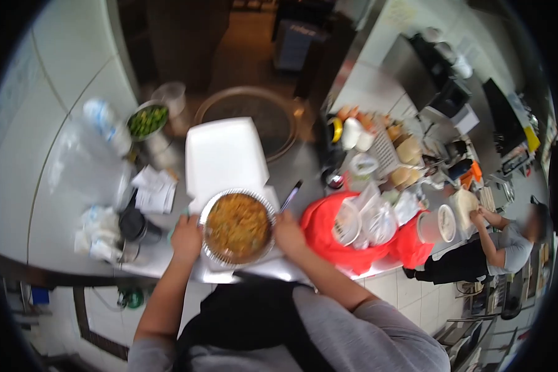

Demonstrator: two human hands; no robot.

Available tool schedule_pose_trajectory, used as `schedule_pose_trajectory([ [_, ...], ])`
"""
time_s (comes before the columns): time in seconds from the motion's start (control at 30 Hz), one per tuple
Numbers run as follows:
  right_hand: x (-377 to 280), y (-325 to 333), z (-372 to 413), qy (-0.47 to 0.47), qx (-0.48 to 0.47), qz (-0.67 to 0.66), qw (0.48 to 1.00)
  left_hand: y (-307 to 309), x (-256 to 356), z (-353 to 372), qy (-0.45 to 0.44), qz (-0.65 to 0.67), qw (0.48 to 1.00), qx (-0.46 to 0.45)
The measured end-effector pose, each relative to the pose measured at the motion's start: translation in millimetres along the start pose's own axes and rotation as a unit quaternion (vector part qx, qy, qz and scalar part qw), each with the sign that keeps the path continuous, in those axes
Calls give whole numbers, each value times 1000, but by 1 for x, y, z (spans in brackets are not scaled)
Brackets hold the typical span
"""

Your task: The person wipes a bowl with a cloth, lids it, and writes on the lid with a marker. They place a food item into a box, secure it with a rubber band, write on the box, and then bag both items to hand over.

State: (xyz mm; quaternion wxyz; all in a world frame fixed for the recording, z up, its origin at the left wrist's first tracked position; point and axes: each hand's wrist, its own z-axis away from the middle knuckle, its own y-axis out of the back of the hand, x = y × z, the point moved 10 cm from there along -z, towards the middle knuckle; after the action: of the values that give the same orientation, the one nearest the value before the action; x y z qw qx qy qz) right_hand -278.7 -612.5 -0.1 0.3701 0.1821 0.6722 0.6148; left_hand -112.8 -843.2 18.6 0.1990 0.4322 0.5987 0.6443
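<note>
A round foil dish (pixel 209 247) filled with orange-brown food (pixel 237 227) sits over the near half of an open white takeaway box (pixel 224 155), whose lid is raised at the back. On the dish's left side, my left hand (pixel 186 238) is closed on the rim. My right hand (pixel 287 234) is closed at the right side of the same rim. The fingertips of both hands are partly hidden and slightly blurred. A pen (pixel 291 195) lies just beyond my right hand.
Left are papers (pixel 155 191), a dark-lidded cup (pixel 141 227) and a container of chopped greens (pixel 147 122). Right are a red bag (pixel 321 224) with tubs, a white bucket (pixel 436 225) and a crate (pixel 385 152). A co-worker (pixel 508 248) stands at the counter's far right.
</note>
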Motion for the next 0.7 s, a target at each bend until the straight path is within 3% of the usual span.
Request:
schedule_pose_trajectory([
  [0.07,-2,4,3,-1,23,40,999,11,2,-6,-24,34,998,56],
  [0.13,-6,14,10,-74,-54,27,995,15,17,-10,-52,2,999,5],
  [0.2,13,-6,12,-135,-37,2,990,8,25,-9,-82,-17,996,6],
  [0.27,14,-11,11,-121,-57,-10,991,-4,32,-5,-103,18,994,-18],
  [0.33,17,-13,7,-107,-72,-21,991,-12,26,-8,-106,22,994,-18],
  [0.4,9,-10,1,-46,-58,-81,994,-18,13,-13,-27,101,989,-101],
  [0.43,3,-5,5,-105,-95,-177,974,-19,13,-14,-29,101,989,-103],
  [0.47,-2,-2,5,-107,-95,-176,974,-13,14,-16,-38,149,986,-63],
  [0.53,-8,-1,4,-118,-76,-344,929,-3,15,-20,-46,198,979,-24],
  [0.7,-6,45,-30,-62,7,-432,900,63,20,-44,-80,239,964,87],
])
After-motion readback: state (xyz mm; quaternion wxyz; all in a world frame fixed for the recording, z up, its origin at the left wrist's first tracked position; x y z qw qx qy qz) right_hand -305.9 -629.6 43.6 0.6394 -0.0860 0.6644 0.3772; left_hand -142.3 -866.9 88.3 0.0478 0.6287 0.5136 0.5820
